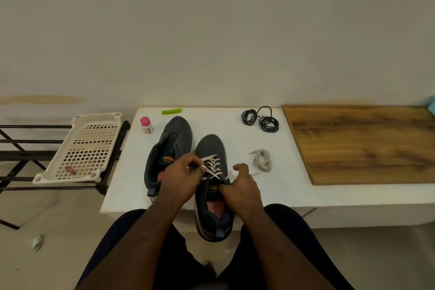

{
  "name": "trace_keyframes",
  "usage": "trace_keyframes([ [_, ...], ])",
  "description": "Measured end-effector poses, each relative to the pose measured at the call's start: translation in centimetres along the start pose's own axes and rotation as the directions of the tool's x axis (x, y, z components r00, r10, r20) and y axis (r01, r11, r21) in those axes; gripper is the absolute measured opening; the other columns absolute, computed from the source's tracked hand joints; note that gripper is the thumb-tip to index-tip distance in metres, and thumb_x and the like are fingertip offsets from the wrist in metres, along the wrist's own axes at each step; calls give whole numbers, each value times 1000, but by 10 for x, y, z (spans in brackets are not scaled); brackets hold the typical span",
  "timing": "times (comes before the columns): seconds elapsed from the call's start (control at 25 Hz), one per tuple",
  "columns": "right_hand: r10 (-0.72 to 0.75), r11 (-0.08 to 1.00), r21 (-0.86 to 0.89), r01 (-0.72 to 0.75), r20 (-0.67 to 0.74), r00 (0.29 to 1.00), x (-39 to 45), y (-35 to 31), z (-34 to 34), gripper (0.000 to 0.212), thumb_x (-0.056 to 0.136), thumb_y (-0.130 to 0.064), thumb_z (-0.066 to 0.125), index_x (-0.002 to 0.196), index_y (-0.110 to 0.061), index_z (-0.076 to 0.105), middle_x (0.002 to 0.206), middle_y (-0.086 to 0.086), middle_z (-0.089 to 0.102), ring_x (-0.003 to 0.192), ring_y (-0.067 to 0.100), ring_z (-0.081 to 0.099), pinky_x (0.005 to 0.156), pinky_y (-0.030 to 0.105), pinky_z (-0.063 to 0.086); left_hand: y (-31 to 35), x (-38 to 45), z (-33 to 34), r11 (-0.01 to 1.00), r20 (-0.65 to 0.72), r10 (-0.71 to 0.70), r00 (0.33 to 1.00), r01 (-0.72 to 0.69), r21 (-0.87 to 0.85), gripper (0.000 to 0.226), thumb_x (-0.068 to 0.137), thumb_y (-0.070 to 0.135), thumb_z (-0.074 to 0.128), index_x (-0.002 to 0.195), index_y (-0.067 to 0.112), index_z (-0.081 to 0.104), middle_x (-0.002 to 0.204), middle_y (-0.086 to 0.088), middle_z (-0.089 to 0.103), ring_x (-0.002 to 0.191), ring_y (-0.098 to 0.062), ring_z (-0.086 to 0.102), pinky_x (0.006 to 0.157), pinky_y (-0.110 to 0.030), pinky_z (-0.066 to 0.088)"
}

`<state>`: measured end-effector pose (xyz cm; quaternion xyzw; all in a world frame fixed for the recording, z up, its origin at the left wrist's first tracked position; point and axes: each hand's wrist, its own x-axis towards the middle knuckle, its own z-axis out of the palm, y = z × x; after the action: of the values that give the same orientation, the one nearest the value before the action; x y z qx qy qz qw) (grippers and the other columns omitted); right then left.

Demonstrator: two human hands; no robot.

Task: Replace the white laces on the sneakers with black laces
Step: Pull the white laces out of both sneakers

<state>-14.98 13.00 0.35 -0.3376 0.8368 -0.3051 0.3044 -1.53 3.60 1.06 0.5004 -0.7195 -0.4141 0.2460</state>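
Two dark grey sneakers stand on the white table [235, 122]. The left sneaker [171, 139] has no lace in it. The right sneaker [210, 150] carries a white lace [213, 165] and its heel juts over the table's front edge. My left hand [181, 179] pinches a strand of that lace at the eyelets. My right hand [240, 188] grips the right sneaker's collar and tongue. A loose white lace [262, 160] lies coiled to the right of the shoes. Two coiled black laces [261, 119] lie at the back of the table.
A pink-capped small bottle [146, 125] and a green comb-like piece [171, 111] sit at the table's back left. A wooden board [362, 141] covers the right side. A white perforated tray [87, 148] rests on a black rack [21, 146] at left.
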Motion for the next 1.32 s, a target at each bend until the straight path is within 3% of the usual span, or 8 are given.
trace_keyframes([
  [0.24, -11, 1000, 6, 11, 17, 1000, 2, 2, 5, 68, 82, -38, 69, 140, -20, 39, 129, 4, 60, 109, 24, 60, 79, 29, 39, 2, -8, 0, 943, 287, 246, 926, -297, 152, 34, 86, 13, 67, 117, 27, 71, 116, 14, 63, 108, 4, 54, 86, 2, 33],
  [0.52, -23, 1000, 1, 23, 13, 1000, 3, 7, 6, 68, 80, -35, 69, 140, -21, 40, 126, 4, 61, 94, 16, 54, 79, 29, 40, 9, -1, -12, 995, -76, 51, 996, -44, 90, 13, 96, 18, 57, 93, 30, 62, 92, 16, 62, 89, -5, 59, 69, -17, 38],
  [0.64, -37, 999, -3, 37, 8, 999, 3, 7, 7, 66, 81, -38, 69, 138, -21, 41, 126, 3, 61, 93, 15, 53, 79, 30, 41, 2, -5, -10, 960, 97, 208, 973, -222, 170, 29, 92, 23, 65, 120, 32, 65, 113, 17, 61, 111, -6, 50, 95, -25, 38],
  [0.76, -49, 999, 2, 49, 13, 999, 3, 7, 7, 67, 82, -39, 70, 139, -19, 42, 126, 3, 61, 93, 14, 51, 79, 30, 40, -4, -4, 3, 897, 231, 267, 936, -329, 296, 18, 85, 34, 67, 102, 36, 72, 104, 19, 68, 107, -11, 55, 99, -38, 46],
  [0.88, -43, 999, -1, 43, 29, 999, 4, 9, 8, 68, 81, -37, 69, 141, -20, 40, 127, 3, 61, 93, 14, 53, 77, 29, 42, 8, 0, -5, 961, 48, 170, 984, -177, 214, 14, 89, 22, 64, 80, 32, 66, 88, 14, 67, 89, -9, 61, 84, -34, 52],
  [1.0, -37, 999, -6, 37, 37, 999, 4, 9, 8, 68, 81, -36, 68, 141, -21, 40, 123, 2, 62, 91, 14, 55, 74, 28, 42, 10, 0, -17, 940, -183, 124, 975, -57, 335, 15, 94, 21, 58, 93, 34, 64, 104, 10, 66, 111, -17, 57, 97, -43, 43],
  [1.16, -39, 999, -11, 39, 33, 999, 4, 8, 8, 65, 84, -36, 67, 141, -19, 40, 121, 4, 63, 91, 15, 57, 72, 27, 40, 8, -11, -9, 839, 170, 138, 976, -207, 504, 31, 90, 40, 58, 121, 43, 60, 136, 25, 50, 141, -14, 22, 112, -48, 18],
  [1.32, -38, 999, -7, 39, 39, 998, 4, 11, 9, 68, 82, -37, 68, 141, -20, 40, 118, 3, 64, 93, 17, 61, 71, 27, 42, 15, -11, -4, 866, 128, 189, 974, -227, 446, 8, 90, 38, 62, 96, 38, 65, 118, 22, 58, 133, -11, 33, 108, -45, 20],
])
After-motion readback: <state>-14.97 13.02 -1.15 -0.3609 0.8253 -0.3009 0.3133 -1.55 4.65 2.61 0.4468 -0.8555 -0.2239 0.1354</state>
